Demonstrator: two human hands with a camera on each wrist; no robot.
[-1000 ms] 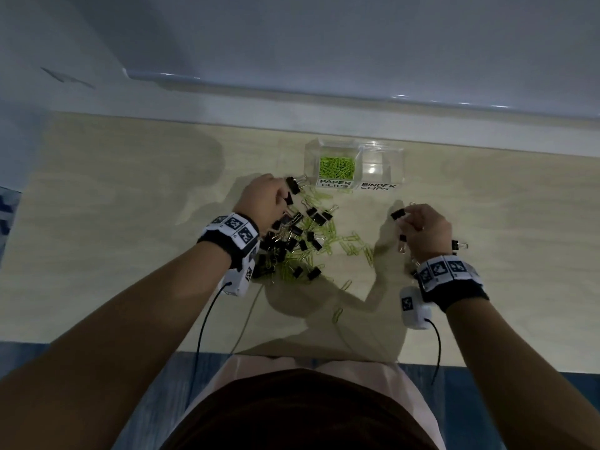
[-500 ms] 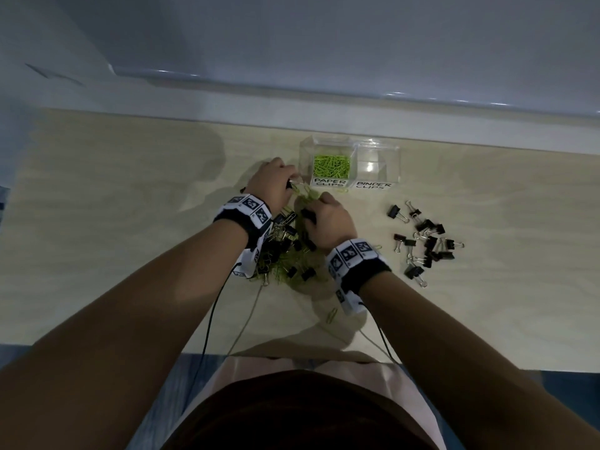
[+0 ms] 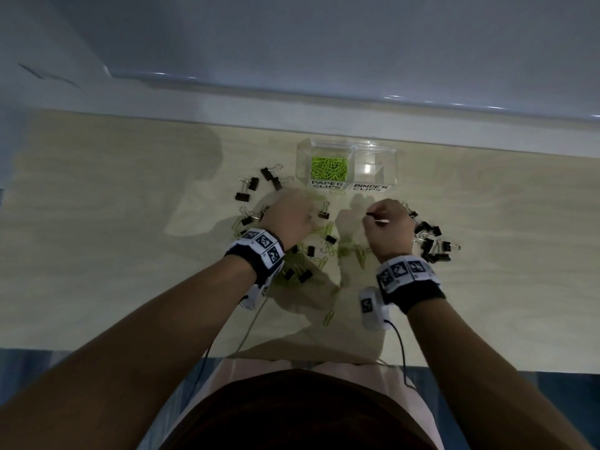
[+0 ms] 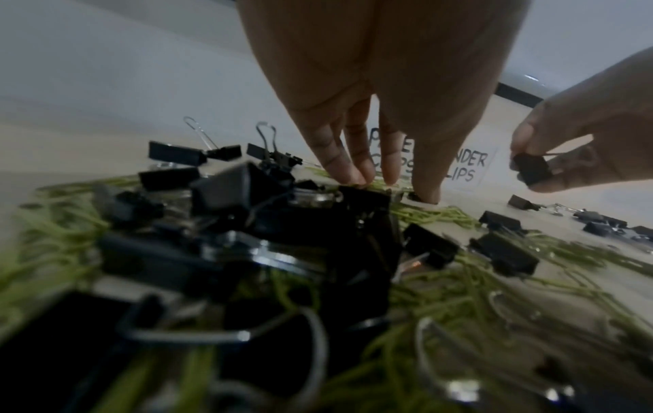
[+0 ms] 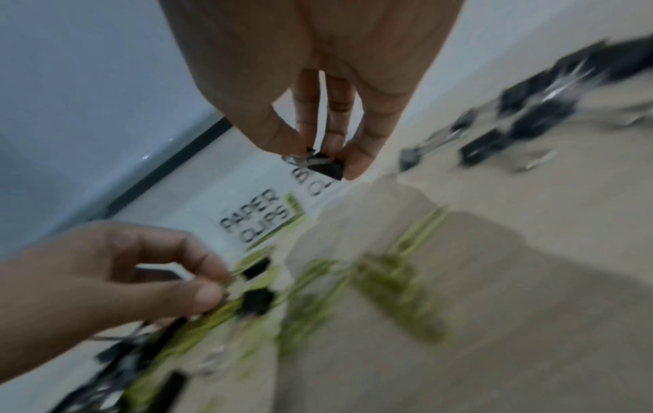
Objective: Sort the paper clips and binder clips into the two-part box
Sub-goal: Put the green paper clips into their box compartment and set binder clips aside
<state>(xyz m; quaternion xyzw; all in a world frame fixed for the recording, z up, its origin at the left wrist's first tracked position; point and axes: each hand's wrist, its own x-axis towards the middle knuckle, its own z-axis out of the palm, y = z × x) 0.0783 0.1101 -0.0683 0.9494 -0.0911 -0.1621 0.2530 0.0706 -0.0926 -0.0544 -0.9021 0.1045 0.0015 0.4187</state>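
Note:
The clear two-part box (image 3: 391,167) stands at the back of the table; its "PAPER CLIPS" half holds green paper clips (image 3: 329,167), and its "BINDER CLIPS" half looks empty. A mixed pile (image 3: 324,248) of green paper clips and black binder clips lies in front of it. My left hand (image 3: 308,216) reaches down into the pile, with thumb and fingertips (image 5: 208,293) closing on a black binder clip (image 5: 159,275). My right hand (image 3: 373,216) hovers right of the pile and pinches a black binder clip (image 5: 326,169), also seen in the left wrist view (image 4: 531,169).
Several black binder clips (image 3: 431,245) lie grouped right of my right hand. Another loose group of binder clips (image 3: 256,186) sits left of the box. A stray paper clip (image 3: 329,316) lies near the table's front edge. A wall runs behind the table.
My right hand has left the pile and swung right, carrying a binder clip. My left hand has drawn back slightly, and several binder clips now show to the left of the box.

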